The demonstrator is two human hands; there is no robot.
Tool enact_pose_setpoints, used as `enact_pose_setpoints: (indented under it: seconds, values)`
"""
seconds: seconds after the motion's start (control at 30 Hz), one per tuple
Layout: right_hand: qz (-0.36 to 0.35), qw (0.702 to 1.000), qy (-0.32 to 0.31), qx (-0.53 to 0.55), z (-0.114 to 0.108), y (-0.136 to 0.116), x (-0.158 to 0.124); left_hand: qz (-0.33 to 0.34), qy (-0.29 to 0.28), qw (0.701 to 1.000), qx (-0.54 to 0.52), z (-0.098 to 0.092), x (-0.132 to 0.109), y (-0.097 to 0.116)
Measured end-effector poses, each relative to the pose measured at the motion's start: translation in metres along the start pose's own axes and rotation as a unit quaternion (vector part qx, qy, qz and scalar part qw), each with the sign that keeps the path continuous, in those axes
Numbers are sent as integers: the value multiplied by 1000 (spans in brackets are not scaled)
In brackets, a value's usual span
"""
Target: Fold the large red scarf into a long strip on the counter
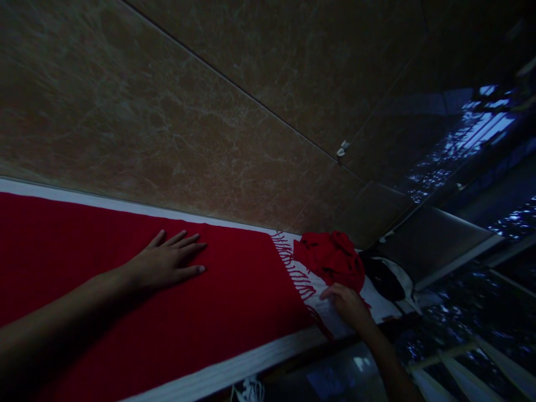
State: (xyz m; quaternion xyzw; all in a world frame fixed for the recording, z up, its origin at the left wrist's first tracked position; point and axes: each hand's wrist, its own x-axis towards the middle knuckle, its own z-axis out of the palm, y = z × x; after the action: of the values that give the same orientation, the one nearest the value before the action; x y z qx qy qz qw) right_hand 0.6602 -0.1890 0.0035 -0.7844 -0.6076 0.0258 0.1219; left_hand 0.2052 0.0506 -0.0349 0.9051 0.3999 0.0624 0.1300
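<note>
The red shawl (243,290) runs left to right along the counter (234,368), fringe (304,291) rightward, under the spread, empty left hand (167,261); the right hand (345,303) half-curls just beside the fringe, any grip unclear.

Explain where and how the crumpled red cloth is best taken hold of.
Probably by a loose fold on the edge away from the wall, coming from the person's side. The crumpled red cloth sits in a rounded, creased heap, so a fold should pinch easily. The wall stands close behind it, leaving less room there, and the right hand is at that nearer edge.
</note>
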Motion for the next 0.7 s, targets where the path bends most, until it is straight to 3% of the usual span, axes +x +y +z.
enact_pose_setpoints:
  seconds: [0.13, 0.33, 0.57, 0.7]
  values:
    - [-26, 999, -44, 0, 7, -12, -4, -3, 4, 1000, -6, 2, 1, -2]
    - [47, 997, -20, -54, 2, 1, -13, -4, 3, 1000, 0, 3, 2, -2]
    - [-6, 998, -67, -19, 9, -15, -15, 1, 9, 1000, -12, 4, 3, -4]
    - [47, 997, -39, -54, 7, -9, -18, -4, -3, 1000, 1, 3, 2, -3]
